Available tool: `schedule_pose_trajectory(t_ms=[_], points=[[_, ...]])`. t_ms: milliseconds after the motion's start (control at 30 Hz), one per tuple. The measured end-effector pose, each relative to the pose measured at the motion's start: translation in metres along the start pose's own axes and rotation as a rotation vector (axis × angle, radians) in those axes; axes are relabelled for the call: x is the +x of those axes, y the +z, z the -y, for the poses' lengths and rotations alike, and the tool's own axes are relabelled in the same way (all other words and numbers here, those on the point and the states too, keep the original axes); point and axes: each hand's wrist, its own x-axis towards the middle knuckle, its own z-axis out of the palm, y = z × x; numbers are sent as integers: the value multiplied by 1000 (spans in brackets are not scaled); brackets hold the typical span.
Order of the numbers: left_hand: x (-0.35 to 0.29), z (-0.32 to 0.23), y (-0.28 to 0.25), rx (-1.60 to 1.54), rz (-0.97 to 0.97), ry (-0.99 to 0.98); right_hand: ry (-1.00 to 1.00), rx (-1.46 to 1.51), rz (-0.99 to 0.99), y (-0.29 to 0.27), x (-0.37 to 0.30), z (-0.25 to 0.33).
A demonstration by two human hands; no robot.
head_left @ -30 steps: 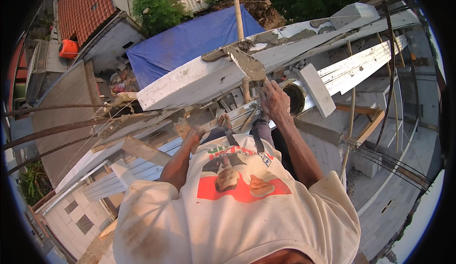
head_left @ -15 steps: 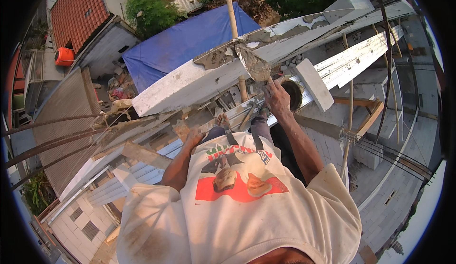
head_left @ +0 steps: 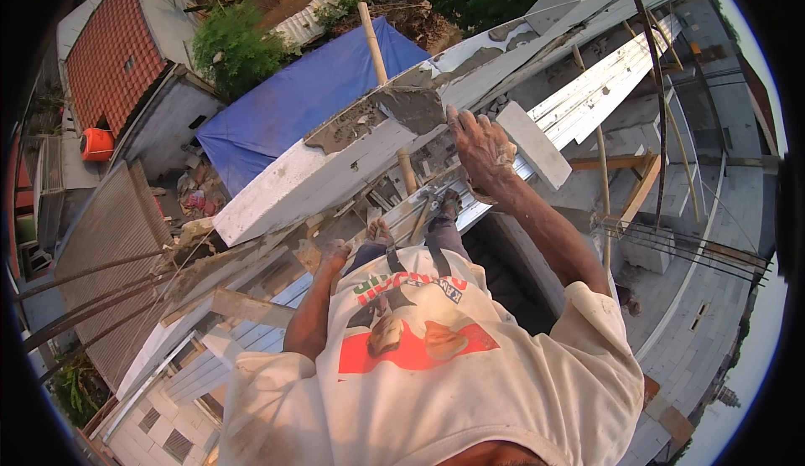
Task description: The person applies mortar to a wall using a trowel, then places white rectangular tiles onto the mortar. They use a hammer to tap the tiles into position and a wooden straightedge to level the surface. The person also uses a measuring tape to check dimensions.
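Right arm (head_left: 549,219) outstretched, fingers (head_left: 467,129) at trowel (head_left: 412,109)

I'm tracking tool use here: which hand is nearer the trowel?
Right. The right hand holds the trowel at its right end; the left hand is well apart from it, lower in the picture and farther left.

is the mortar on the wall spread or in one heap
Spread, roughly: the grey mortar lies in a ragged layer along the white wall's top, beside the trowel blade.

Grey mortar (head_left: 342,129), white wall (head_left: 323,174)
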Motion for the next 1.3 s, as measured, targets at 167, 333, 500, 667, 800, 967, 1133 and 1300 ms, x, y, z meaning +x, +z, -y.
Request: schedule_pose_trajectory(t_ms=[167,333,500,667,800,967,1133,1300], points=[[-5,-21,-4,-54,1,-42,181,-44,88,13,5,-56],[-30,4,19,-207,-225,-12,290,19,189,23,20,-90],[-37,46,25,7,-65,124,382,60,212,43,56,-125],[-39,22,16,-15,-91,49,433,48,359,33,101,-194],[-42,-20,14,-173,-53,-5,549,303,-13,43,63,-228],[-39,-54,24,-223,76,-83,706,789,-187,99,-53,-188],[-35,-113,19,-212,117,-313,1151,1035,217,217,-191,-101],[26,-158,64,147,359,-457,1304,1082,552,387,-300,-54]])
